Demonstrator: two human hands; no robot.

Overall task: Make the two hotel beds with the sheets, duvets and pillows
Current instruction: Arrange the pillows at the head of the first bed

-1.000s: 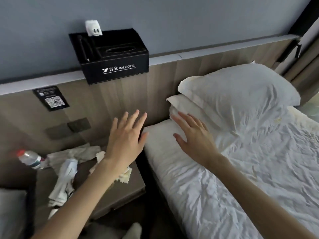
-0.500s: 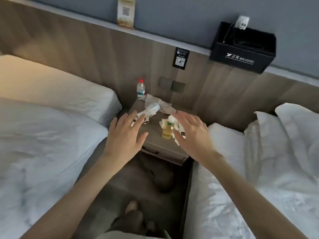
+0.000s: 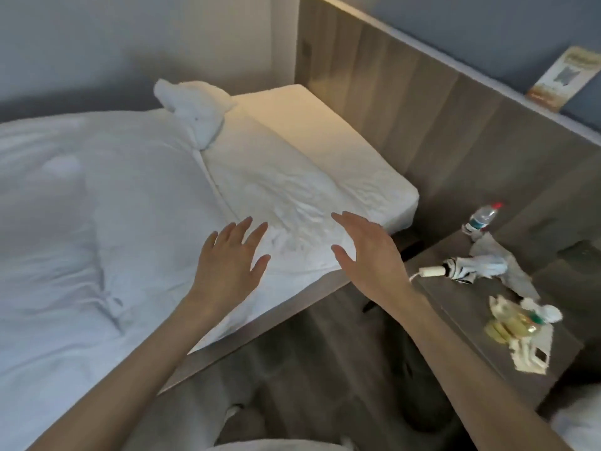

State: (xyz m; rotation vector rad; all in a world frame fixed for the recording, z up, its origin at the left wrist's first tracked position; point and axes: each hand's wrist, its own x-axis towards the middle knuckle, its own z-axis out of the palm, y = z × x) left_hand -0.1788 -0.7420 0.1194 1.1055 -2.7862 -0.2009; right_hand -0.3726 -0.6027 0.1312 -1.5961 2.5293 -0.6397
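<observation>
Both of your hands are released and hold nothing. Your left hand [image 3: 231, 265] is spread with straight fingers over the near right part of the bed [image 3: 260, 323], where the edge of the duvet [image 3: 97, 206] meets the bare sheet [image 3: 292, 177]. Your right hand [image 3: 367, 252], its fingers also straight and apart, is just to the right of it, above the creased sheet close to the mattress edge. It cannot be told whether either palm touches the fabric. The duvet lies rumpled across the left of the bed, with one bunched corner [image 3: 195, 115] sticking up at the far side by the wall. The sheet covers the head end of the mattress, up against the wooden headboard [image 3: 455, 125]. To the right of the bed stands the bench [image 3: 471, 307], carrying a red-capped water bottle [image 3: 481, 219] at its far edge, a folded umbrella [image 3: 461, 271], a crumpled tissue [image 3: 510, 278] and, nearer you, a heap of pale scraps [image 3: 517, 330] too blurred to name. A card [image 3: 566, 79] leans on the ledge above the headboard at the far right. A corner of the second bed [image 3: 582, 428] shows at the near right.
</observation>
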